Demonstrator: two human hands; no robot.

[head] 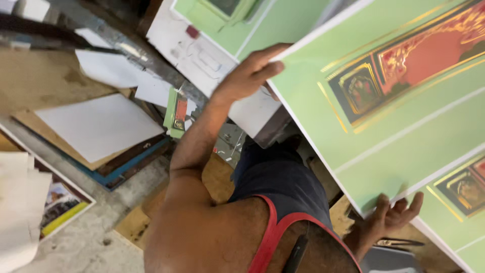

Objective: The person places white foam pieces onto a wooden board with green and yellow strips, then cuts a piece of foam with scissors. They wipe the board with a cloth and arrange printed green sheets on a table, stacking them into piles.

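Clearly both hands are on the big green printed sheet [404,126], which fills the right side of the frame. One hand, the left hand [250,76] as far as I can tell, sits at top centre and grips the sheet's upper corner, its fingers [268,55] closed over the white edge. The right hand [391,217], at lower right, lies under the sheet's lower edge with fingers [399,206] spread apart against it. Another green sheet [459,222] shows beneath. At left, white paper [98,126] rests on brown cardboard [35,81], and a small green card [176,112] stands near the forearm.
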